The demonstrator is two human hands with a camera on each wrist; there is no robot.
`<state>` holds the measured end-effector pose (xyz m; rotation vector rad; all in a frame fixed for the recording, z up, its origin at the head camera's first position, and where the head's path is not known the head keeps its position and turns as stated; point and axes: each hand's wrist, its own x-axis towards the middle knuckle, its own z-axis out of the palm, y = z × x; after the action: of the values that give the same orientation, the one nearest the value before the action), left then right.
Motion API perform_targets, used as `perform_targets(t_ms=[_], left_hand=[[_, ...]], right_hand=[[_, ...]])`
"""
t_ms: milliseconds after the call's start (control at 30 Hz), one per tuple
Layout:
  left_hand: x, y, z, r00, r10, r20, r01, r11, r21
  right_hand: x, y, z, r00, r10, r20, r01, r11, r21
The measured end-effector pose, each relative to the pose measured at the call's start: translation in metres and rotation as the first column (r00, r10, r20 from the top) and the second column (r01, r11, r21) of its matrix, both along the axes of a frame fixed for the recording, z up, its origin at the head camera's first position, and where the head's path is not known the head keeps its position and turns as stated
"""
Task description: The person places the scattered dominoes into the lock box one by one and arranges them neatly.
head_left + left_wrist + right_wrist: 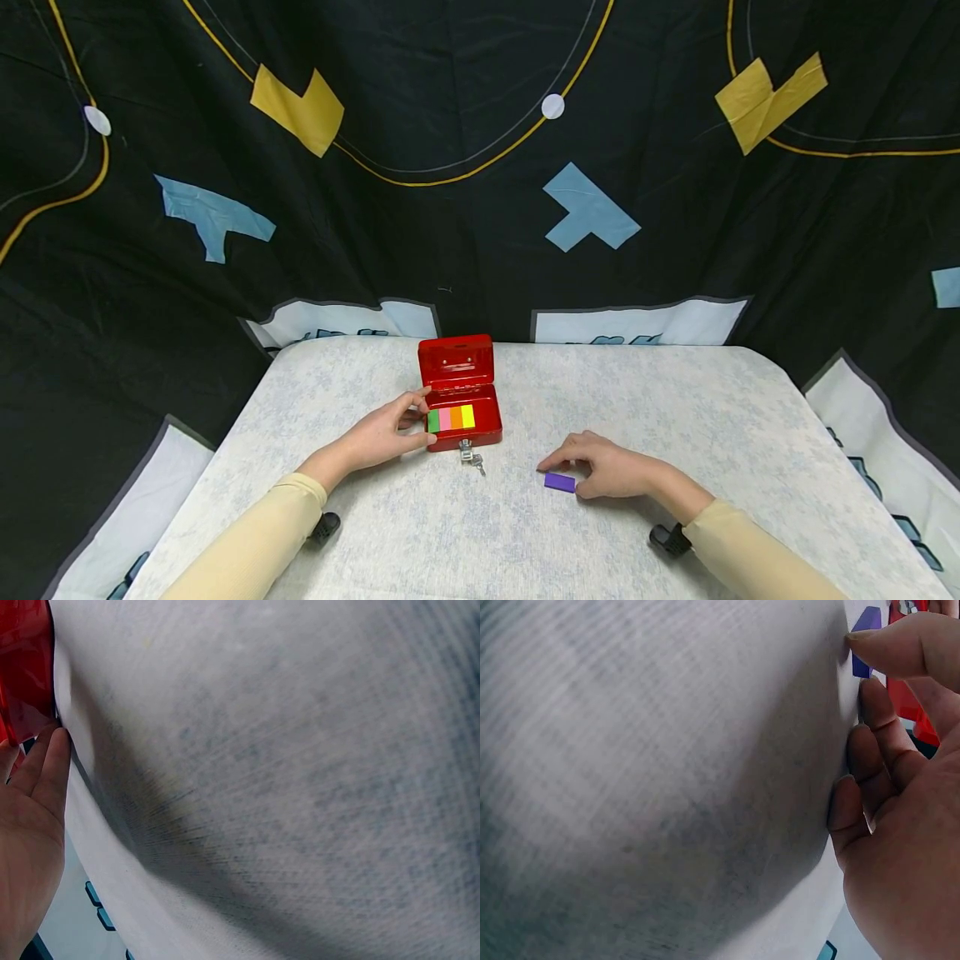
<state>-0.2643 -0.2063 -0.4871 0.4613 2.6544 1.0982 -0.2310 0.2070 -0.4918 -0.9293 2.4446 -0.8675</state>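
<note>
A small red cash box [487,421] stands on the table with its lid [456,358] raised. Inside, a green block [433,421], a pink block [446,418], an orange block [457,417] and a yellow block [468,416] lie side by side. My left hand [382,433] holds the box at its left side, thumb near the front corner and fingers further back. To the right, my right hand [615,469] has thumb and index finger at opposite ends of a purple block [559,482] on the table. In the right wrist view the thumb partly covers this purple block [864,664].
A small lock [466,451] with keys [477,462] hangs at the box's front. The pale patterned tablecloth [637,400] covers the table. Behind it hangs a black curtain [465,250]. A dark wrist camera [670,540] sits under each forearm.
</note>
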Motion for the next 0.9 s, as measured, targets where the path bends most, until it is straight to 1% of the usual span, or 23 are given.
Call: perform_targets(t_ms=[233,367,700,900], left_hand=[[-0.0012,-0.0001,-0.0009,1.0,-0.004,-0.004,0.004,1.0,0.001],[-0.0015,-0.0003,-0.0012,1.0,-0.01,-0.007,0.01,1.0,0.004],[-0.0012,-0.0003,-0.0007,1.0,-0.011,-0.006,0.011,1.0,0.001],[-0.0007,0.0002,-0.0003,1.0,-0.005,-0.001,0.005,1.0,0.002]], right_hand=[[-0.0008,-0.0005,-0.0014,1.0,0.003,0.012,-0.003,1.0,-0.012],[-0.0013,0.0005,-0.0016,1.0,-0.007,0.02,0.008,1.0,-0.026],[-0.001,0.0024,-0.003,0.997,-0.076,-0.011,0.075,0.996,-0.049],[0.002,0.0044,-0.0058,0.994,-0.111,-0.018,0.109,0.992,-0.064]])
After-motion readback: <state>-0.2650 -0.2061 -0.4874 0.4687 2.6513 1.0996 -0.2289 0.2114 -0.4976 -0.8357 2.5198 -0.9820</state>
